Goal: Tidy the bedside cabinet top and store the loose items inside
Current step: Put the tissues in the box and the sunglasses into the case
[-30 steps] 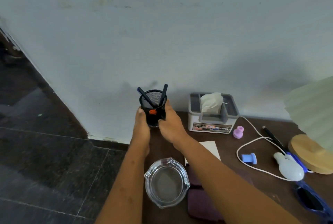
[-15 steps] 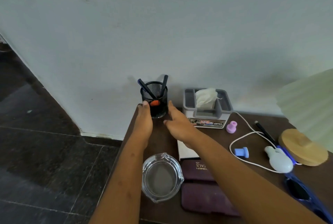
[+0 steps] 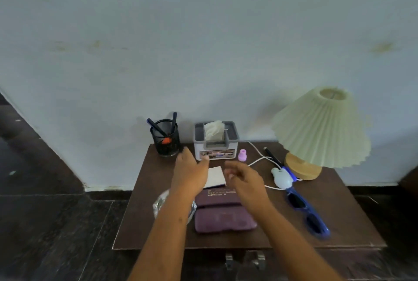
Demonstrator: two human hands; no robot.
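The left hand (image 3: 191, 174) and the right hand (image 3: 246, 181) hover above the dark brown wooden counter (image 3: 140, 190), both empty with fingers loosely spread (blur softens the right fingertips). The black mesh pen cup (image 3: 167, 142) stands at the back left corner, just beside the grey-and-white tissue box (image 3: 216, 145). A purple rectangular case (image 3: 221, 222) lies between the forearms, with blue plastic sunglasses (image 3: 300, 203) to its right.

Just beyond my left fingers (image 3: 186, 153) stands the pen holder (image 3: 167, 139), at the worktop's (image 3: 146, 190) back left corner; the tissue box (image 3: 216, 146) sits right of it. A card (image 3: 216, 176) lies between my left fingers and right fingers (image 3: 230, 168). Right of those I see the lamp (image 3: 321, 129), with sunglasses (image 3: 312, 219) in front. Nearer me lies a case (image 3: 224, 220).
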